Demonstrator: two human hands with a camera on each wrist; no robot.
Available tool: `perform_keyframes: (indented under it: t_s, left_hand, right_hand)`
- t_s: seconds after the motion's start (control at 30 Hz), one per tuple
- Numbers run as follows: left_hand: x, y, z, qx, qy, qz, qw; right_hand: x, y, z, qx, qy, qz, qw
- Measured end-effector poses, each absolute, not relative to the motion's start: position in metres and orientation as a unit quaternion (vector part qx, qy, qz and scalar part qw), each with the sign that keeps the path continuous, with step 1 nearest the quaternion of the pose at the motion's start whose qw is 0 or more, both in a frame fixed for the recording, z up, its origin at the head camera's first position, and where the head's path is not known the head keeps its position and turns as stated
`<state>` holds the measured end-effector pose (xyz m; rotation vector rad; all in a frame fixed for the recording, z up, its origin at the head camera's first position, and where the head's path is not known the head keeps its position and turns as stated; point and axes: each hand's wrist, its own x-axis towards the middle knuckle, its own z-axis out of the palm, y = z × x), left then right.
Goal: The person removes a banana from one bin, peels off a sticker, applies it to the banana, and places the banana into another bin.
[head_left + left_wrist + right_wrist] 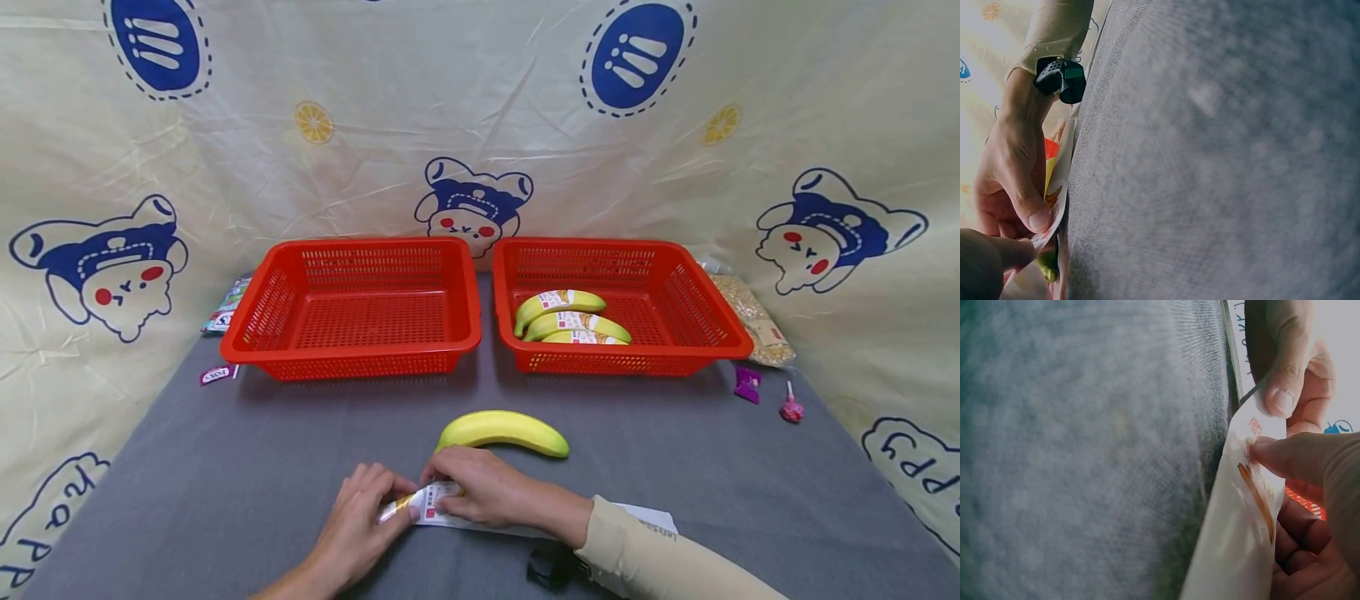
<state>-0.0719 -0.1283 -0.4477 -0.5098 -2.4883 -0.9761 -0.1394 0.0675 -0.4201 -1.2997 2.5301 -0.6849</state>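
A long white strip of printed labels (645, 518) lies across the near part of the table, under both hands. My left hand (358, 521) pinches its left end between thumb and fingers, where a label bends up. Close beside it, my right hand (487, 492) pinches the same strip; in the right wrist view the thumb presses on the label sheet (1229, 512) next to a red mark and a banana picture. Just beyond the hands lies a yellow-green banana (502, 427) with no label visible, its left end partly behind the right hand. Part of the strip is hidden by the right hand and forearm.
Two red baskets stand behind: the left basket (352, 360) holds nothing visible, the right basket (637, 364) holds labelled bananas (577, 322). Wrapped sweets (747, 383), a lollipop (791, 410) and a bag of grains (753, 321) lie right; small packets (217, 375) lie left.
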Motion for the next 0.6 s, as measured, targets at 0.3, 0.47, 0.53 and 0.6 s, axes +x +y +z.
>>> perform_keyframes:
  t_s: [0.3,0.47,0.53,0.6]
  left_hand:
    - [-0.0732,-0.1273,-0.4474,-0.190,-0.890,-0.341,0.236]
    - [-0.0731,-0.1274,-0.4476,-0.192,-0.889,-0.337,0.244]
    - [-0.0730,-0.1273,-0.4474,-0.190,-0.888,-0.340,0.243]
    - [-0.0730,-0.1273,-0.4475,-0.189,-0.888,-0.342,0.242]
  right_hand:
    - [-0.1404,0.0686,-0.4190,-0.448,0.864,-0.211,0.090]
    - [-0.1400,0.0688,-0.4203,-0.456,0.865,-0.199,0.065]
    - [-0.1400,0.0689,-0.4207,-0.456,0.865,-0.199,0.061]
    - [-0.1399,0.0690,-0.4211,-0.457,0.865,-0.202,0.057]
